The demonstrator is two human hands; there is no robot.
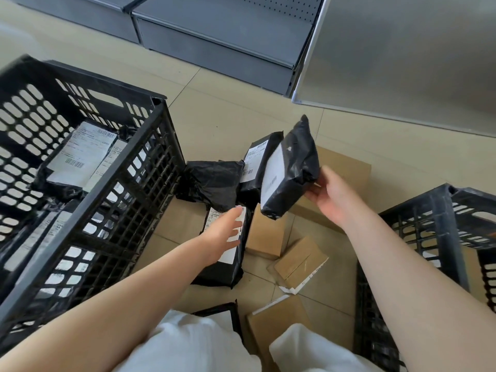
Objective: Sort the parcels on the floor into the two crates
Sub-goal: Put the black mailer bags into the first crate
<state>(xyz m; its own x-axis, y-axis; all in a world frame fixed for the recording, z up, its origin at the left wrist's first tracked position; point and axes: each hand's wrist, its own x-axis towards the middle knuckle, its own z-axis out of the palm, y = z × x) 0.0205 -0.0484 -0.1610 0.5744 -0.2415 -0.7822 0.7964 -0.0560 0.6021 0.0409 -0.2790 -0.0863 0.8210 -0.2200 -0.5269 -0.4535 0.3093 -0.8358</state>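
My right hand grips a black plastic mailer with a white label, lifted and tilted above the floor pile. My left hand reaches with straight fingers onto another black labelled mailer lying on the floor. More black mailers and brown cardboard boxes lie between the two crates. The big black crate on the left holds several black labelled mailers. A second black crate stands on the right; a brown box shows through its wall.
Grey metal shelving stands at the back and a grey panel at the back right. The floor is beige tile. My knees in white cloth fill the bottom edge, with boxes between them.
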